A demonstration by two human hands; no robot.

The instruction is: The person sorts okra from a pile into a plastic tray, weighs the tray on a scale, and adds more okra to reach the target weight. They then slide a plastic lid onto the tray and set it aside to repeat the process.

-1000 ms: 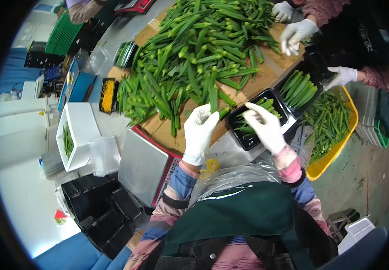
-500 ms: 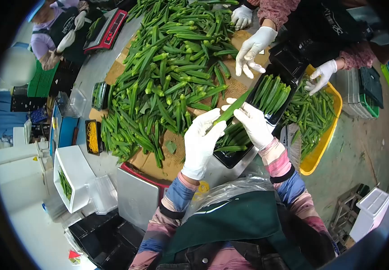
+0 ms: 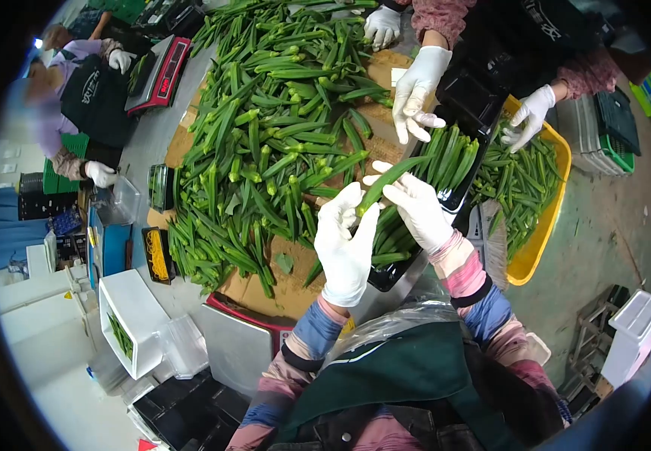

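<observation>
Between my two white-gloved hands is one long green okra pod [image 3: 387, 183], tilted up to the right. My left hand [image 3: 346, 244] pinches its lower end. The fingers of my right hand [image 3: 418, 207] close round its upper part. Below my right hand a black tray [image 3: 385, 279] holds several okra pods [image 3: 391, 242]. Just beyond it, another black tray [image 3: 477, 167] is filled with a row of pods [image 3: 453, 158]. A large heap of loose okra [image 3: 265, 135] covers the cardboard [image 3: 265, 298] on the table, left of and beyond my hands.
Across the table, a co-worker's gloved hands [image 3: 419, 90] [image 3: 530, 116] reach over the trays and a yellow crate [image 3: 562, 203] of okra. Another person [image 3: 88, 90] stands at the far left by a red scale [image 3: 169, 79]. Nearer are a silver-topped scale [image 3: 239, 349] and a white foam box [image 3: 126, 316].
The pod between my hands has shifted slightly. The co-worker's nearer hand has moved a little closer to the filled tray. The person at far left has parted their hands, lowering one.
</observation>
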